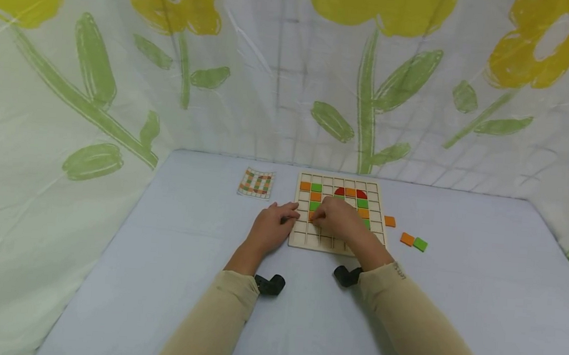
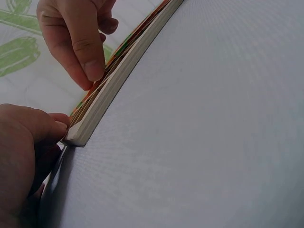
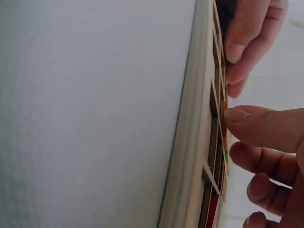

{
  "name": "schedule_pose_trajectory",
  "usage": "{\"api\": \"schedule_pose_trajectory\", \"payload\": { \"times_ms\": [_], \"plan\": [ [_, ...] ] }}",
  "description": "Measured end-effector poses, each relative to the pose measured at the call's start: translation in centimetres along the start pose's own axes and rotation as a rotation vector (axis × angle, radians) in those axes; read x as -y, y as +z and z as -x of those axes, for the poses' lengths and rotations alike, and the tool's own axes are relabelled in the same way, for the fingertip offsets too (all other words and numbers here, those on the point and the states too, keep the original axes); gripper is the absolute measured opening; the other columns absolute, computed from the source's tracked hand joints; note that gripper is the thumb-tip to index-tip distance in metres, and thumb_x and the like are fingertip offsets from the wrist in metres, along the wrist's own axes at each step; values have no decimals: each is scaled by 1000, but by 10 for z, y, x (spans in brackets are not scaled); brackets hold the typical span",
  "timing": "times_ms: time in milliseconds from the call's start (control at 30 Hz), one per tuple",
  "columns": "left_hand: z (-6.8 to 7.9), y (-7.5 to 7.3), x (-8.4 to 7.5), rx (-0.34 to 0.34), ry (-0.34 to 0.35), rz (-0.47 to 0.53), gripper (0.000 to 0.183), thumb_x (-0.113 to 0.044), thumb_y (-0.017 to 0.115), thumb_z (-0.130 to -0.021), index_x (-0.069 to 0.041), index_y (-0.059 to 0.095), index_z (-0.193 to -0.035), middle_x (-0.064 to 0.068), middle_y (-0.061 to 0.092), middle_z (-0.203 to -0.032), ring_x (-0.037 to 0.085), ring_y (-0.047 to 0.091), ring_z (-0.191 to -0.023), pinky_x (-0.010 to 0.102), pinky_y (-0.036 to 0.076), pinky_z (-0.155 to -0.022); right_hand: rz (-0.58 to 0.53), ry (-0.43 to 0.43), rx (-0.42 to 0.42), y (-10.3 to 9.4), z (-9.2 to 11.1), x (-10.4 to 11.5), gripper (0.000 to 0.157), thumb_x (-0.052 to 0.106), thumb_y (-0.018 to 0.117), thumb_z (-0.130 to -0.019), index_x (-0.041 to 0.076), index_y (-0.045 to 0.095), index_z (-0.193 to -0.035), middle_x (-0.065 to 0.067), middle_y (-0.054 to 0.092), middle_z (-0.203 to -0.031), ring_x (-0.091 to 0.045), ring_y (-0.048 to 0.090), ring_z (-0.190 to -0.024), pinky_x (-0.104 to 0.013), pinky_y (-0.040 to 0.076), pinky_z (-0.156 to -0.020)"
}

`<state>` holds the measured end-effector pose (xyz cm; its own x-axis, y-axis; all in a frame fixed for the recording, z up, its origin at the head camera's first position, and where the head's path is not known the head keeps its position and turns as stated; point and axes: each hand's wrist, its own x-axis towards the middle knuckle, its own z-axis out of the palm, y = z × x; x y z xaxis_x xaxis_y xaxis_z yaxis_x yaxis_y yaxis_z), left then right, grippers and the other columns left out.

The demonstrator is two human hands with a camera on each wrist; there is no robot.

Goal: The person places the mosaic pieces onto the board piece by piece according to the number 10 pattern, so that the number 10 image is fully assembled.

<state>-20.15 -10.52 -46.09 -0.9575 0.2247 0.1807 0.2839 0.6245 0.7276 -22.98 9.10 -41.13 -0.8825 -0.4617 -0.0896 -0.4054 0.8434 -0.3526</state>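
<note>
A wooden grid board [image 1: 298, 238] lies on the table with orange, green and red tiles in some of its cells. My right hand [image 1: 340, 218] reaches over the board and pinches an orange tile [image 1: 311, 217] at a cell in the left part of the grid. In the right wrist view, the right thumb [image 3: 261, 128] and forefinger meet close above the grid. At the board's left edge my left hand [image 1: 271, 226] rests with its fingers extended, fingertips touching the rim. The left wrist view shows the left hand [image 2: 23, 147] beside the board's corner.
Loose orange tiles [image 1: 407, 239] and a green tile [image 1: 420, 244] lie right of the board. A small pattern card [image 1: 256, 183] with a coloured grid sits behind and left. Black wrist devices [image 1: 272, 284] stick out at both cuffs. A flower-printed curtain [image 1: 271, 87] hangs behind the table.
</note>
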Motion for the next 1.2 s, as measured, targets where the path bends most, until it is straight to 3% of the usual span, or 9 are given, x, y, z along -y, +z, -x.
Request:
{"api": "schedule_pose_trajectory", "payload": {
  "times_ms": [167, 367, 567, 733, 867, 1000, 1200],
  "plan": [
    [0, -1, -3, -3, 7, -6, 19, -16, 62, -96, -11, 76, -109, -3, 62, -135, 17, 57, -128, 37, 28, -121, -17, 7, 11, -2, 6, -1, 13, 18, 70, -91, 17, 81, -99, 0, 67, -94, -16, 60, -85, -35, 55, -78],
    [1, 3, -3, 6, 12, 0, 20, -16, 62, -97, -10, 76, -110, -3, 62, -136, 17, 56, -129, 38, 27, -122, -167, 60, -39, -6, 31, -17, 19, 19, 67, -94, 17, 77, -110, -4, 69, -108, -23, 61, -100, -42, 53, -88],
    [1, 2, 0, 11, 1, -7, 20, -15, 63, -96, -11, 75, -112, -5, 61, -136, 13, 54, -130, 35, 26, -122, -291, 175, -101, -24, 60, -47, 26, 24, 64, -96, 14, 72, -119, -6, 68, -107, -23, 57, -90, -36, 51, -74],
    [-1, 0, 0, 12, 7, 6, 21, -15, 62, -96, -10, 75, -113, -4, 61, -137, 13, 53, -131, 36, 25, -123, -291, 288, -141, -46, 84, -79, 33, 26, 64, -95, 10, 68, -124, -12, 65, -112, -26, 57, -90, -31, 49, -67],
    [-2, 1, 0, 24, 0, -7, 21, -16, 62, -97, -11, 74, -114, -6, 60, -137, 12, 53, -132, 35, 25, -123, -289, 378, -88, -58, 104, -105, 43, 32, 65, -94, 10, 63, -131, -16, 62, -119, -30, 58, -98, -31, 51, -66],
    [-2, 2, 0, 20, 1, -11, 22, -17, 62, -97, -12, 74, -115, -6, 60, -138, 13, 52, -132, 35, 26, -122, -262, 432, -30, -65, 120, -129, 52, 38, 65, -92, 9, 59, -135, -19, 58, -125, -35, 54, -110, -39, 51, -76],
    [-1, 1, 2, 16, 0, -13, 22, -17, 62, -97, -12, 74, -115, -5, 59, -138, 15, 52, -132, 37, 26, -122, -297, 491, 48, -61, 134, -152, 56, 40, 73, -85, 9, 61, -131, -23, 54, -128, -38, 50, -114, -51, 48, -88]
  ]
}}
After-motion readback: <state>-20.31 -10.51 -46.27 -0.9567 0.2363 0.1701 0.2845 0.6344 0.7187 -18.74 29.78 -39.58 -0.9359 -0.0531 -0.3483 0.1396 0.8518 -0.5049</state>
